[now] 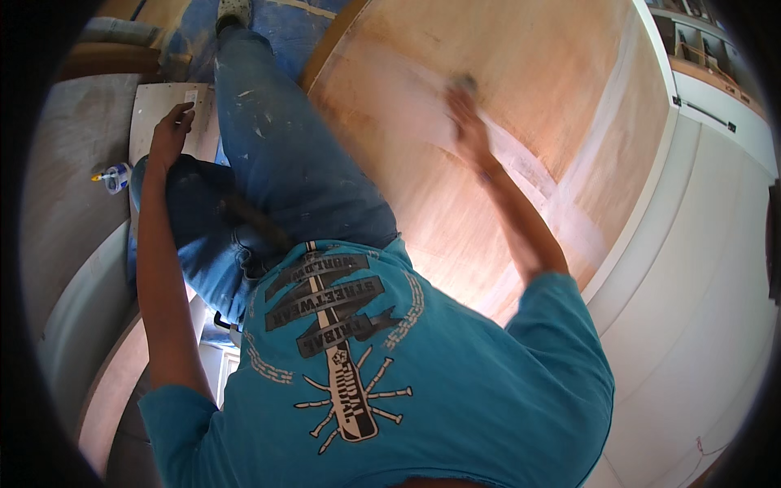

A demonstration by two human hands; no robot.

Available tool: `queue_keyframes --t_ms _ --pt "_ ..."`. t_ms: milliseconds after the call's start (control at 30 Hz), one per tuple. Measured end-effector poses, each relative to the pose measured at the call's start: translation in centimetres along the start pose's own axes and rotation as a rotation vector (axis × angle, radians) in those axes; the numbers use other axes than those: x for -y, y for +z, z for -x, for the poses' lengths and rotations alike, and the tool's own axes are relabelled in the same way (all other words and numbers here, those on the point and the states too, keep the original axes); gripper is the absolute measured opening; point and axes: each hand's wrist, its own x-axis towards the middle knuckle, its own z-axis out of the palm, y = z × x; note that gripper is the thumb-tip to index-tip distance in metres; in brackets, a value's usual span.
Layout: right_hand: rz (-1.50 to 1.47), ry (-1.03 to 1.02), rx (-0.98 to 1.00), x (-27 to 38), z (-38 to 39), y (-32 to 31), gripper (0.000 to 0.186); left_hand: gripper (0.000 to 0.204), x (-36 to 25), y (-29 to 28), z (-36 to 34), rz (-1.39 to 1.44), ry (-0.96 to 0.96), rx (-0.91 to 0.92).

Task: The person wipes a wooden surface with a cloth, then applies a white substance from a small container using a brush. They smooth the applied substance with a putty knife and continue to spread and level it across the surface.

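Note:
My right hand (469, 130) is out over a large wooden panel (390, 89) with pale whitish bands of filler or dust across it. A small dark object (464, 82) shows at its fingertips; motion blurs it, so its kind is unclear. Near my bent knee (191, 175), my left hand (169, 134) hangs with loosely bent fingers, thumb and forefinger apart. Just past its fingertips a small white patch (190, 96) shows against a pale board (154, 106). Nothing is plainly held in the left hand.
A small clear tub with a blue label (118, 177) and a yellow-tipped item stands left of my knee. Curved wooden pieces (114, 61) lie at the upper left. Blue sheeting (285, 41) covers the floor by my foot. White panelling (691, 268) rises on the right, below shelves (704, 41).

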Motion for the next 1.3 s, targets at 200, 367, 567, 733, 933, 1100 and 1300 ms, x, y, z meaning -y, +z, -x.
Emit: queue_keyframes --t_ms 200,367,567,733,933,1100,1300 --pt "-0.043 -0.046 -0.056 8.1 -9.9 4.0 0.056 0.038 0.3 0.1 -0.2 -0.057 -0.029 0.015" --pt "-0.251 0.607 -0.199 -5.2 9.6 -5.2 0.049 0.038 0.8 -0.4 0.6 -0.011 -0.041 -0.027" --pt "-0.085 0.401 -0.332 -3.0 6.3 0.6 0.049 0.039 -0.2 0.8 -1.9 -0.094 0.015 0.053" --pt "-0.028 0.111 -0.35 10.0 -10.3 7.4 0.047 0.04 0.4 0.5 -1.7 -0.119 0.024 0.069" --pt "0.087 0.354 -0.321 -3.9 10.3 0.8 0.048 0.04 1.1 0.1 -0.6 0.022 -0.008 -0.02" --pt "-0.01 0.685 -0.404 -6.3 10.8 -0.7 0.047 0.039 0.0 1.3 -1.9 -0.037 0.025 0.056" --pt "0.084 0.188 -0.32 12.6 -10.8 8.3 0.052 0.039 -0.2 0.5 -2.1 -0.093 0.055 0.028"
